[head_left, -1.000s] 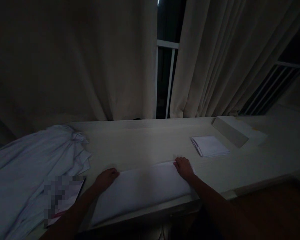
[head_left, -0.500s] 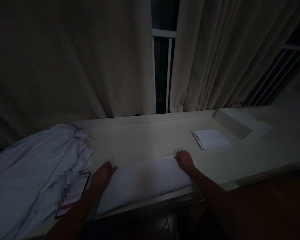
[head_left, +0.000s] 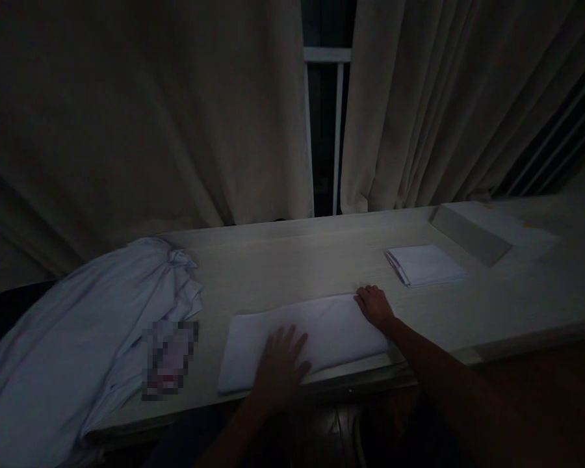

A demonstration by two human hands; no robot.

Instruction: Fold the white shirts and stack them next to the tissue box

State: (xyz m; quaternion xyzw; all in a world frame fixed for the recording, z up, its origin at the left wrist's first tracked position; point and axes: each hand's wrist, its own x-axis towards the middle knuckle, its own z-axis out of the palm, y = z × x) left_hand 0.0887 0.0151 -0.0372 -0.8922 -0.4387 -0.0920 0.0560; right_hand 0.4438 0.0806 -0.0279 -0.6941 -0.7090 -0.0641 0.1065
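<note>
Under both hands' flat fingers (head_left: 287,341), folded white cloth (head_left: 322,325).

On the surface (head_left: 283,260) before you lies the folded cloth (head_left: 322,325); the heap of cloth (head_left: 78,331) sits left, the small folded stack (head_left: 426,265) right, curtains (head_left: 151,110) behind.

Your left hand (head_left: 279,364) lies flat, fingers spread; your right hand (head_left: 374,307) rests palm-down, arm extended forward.
</note>
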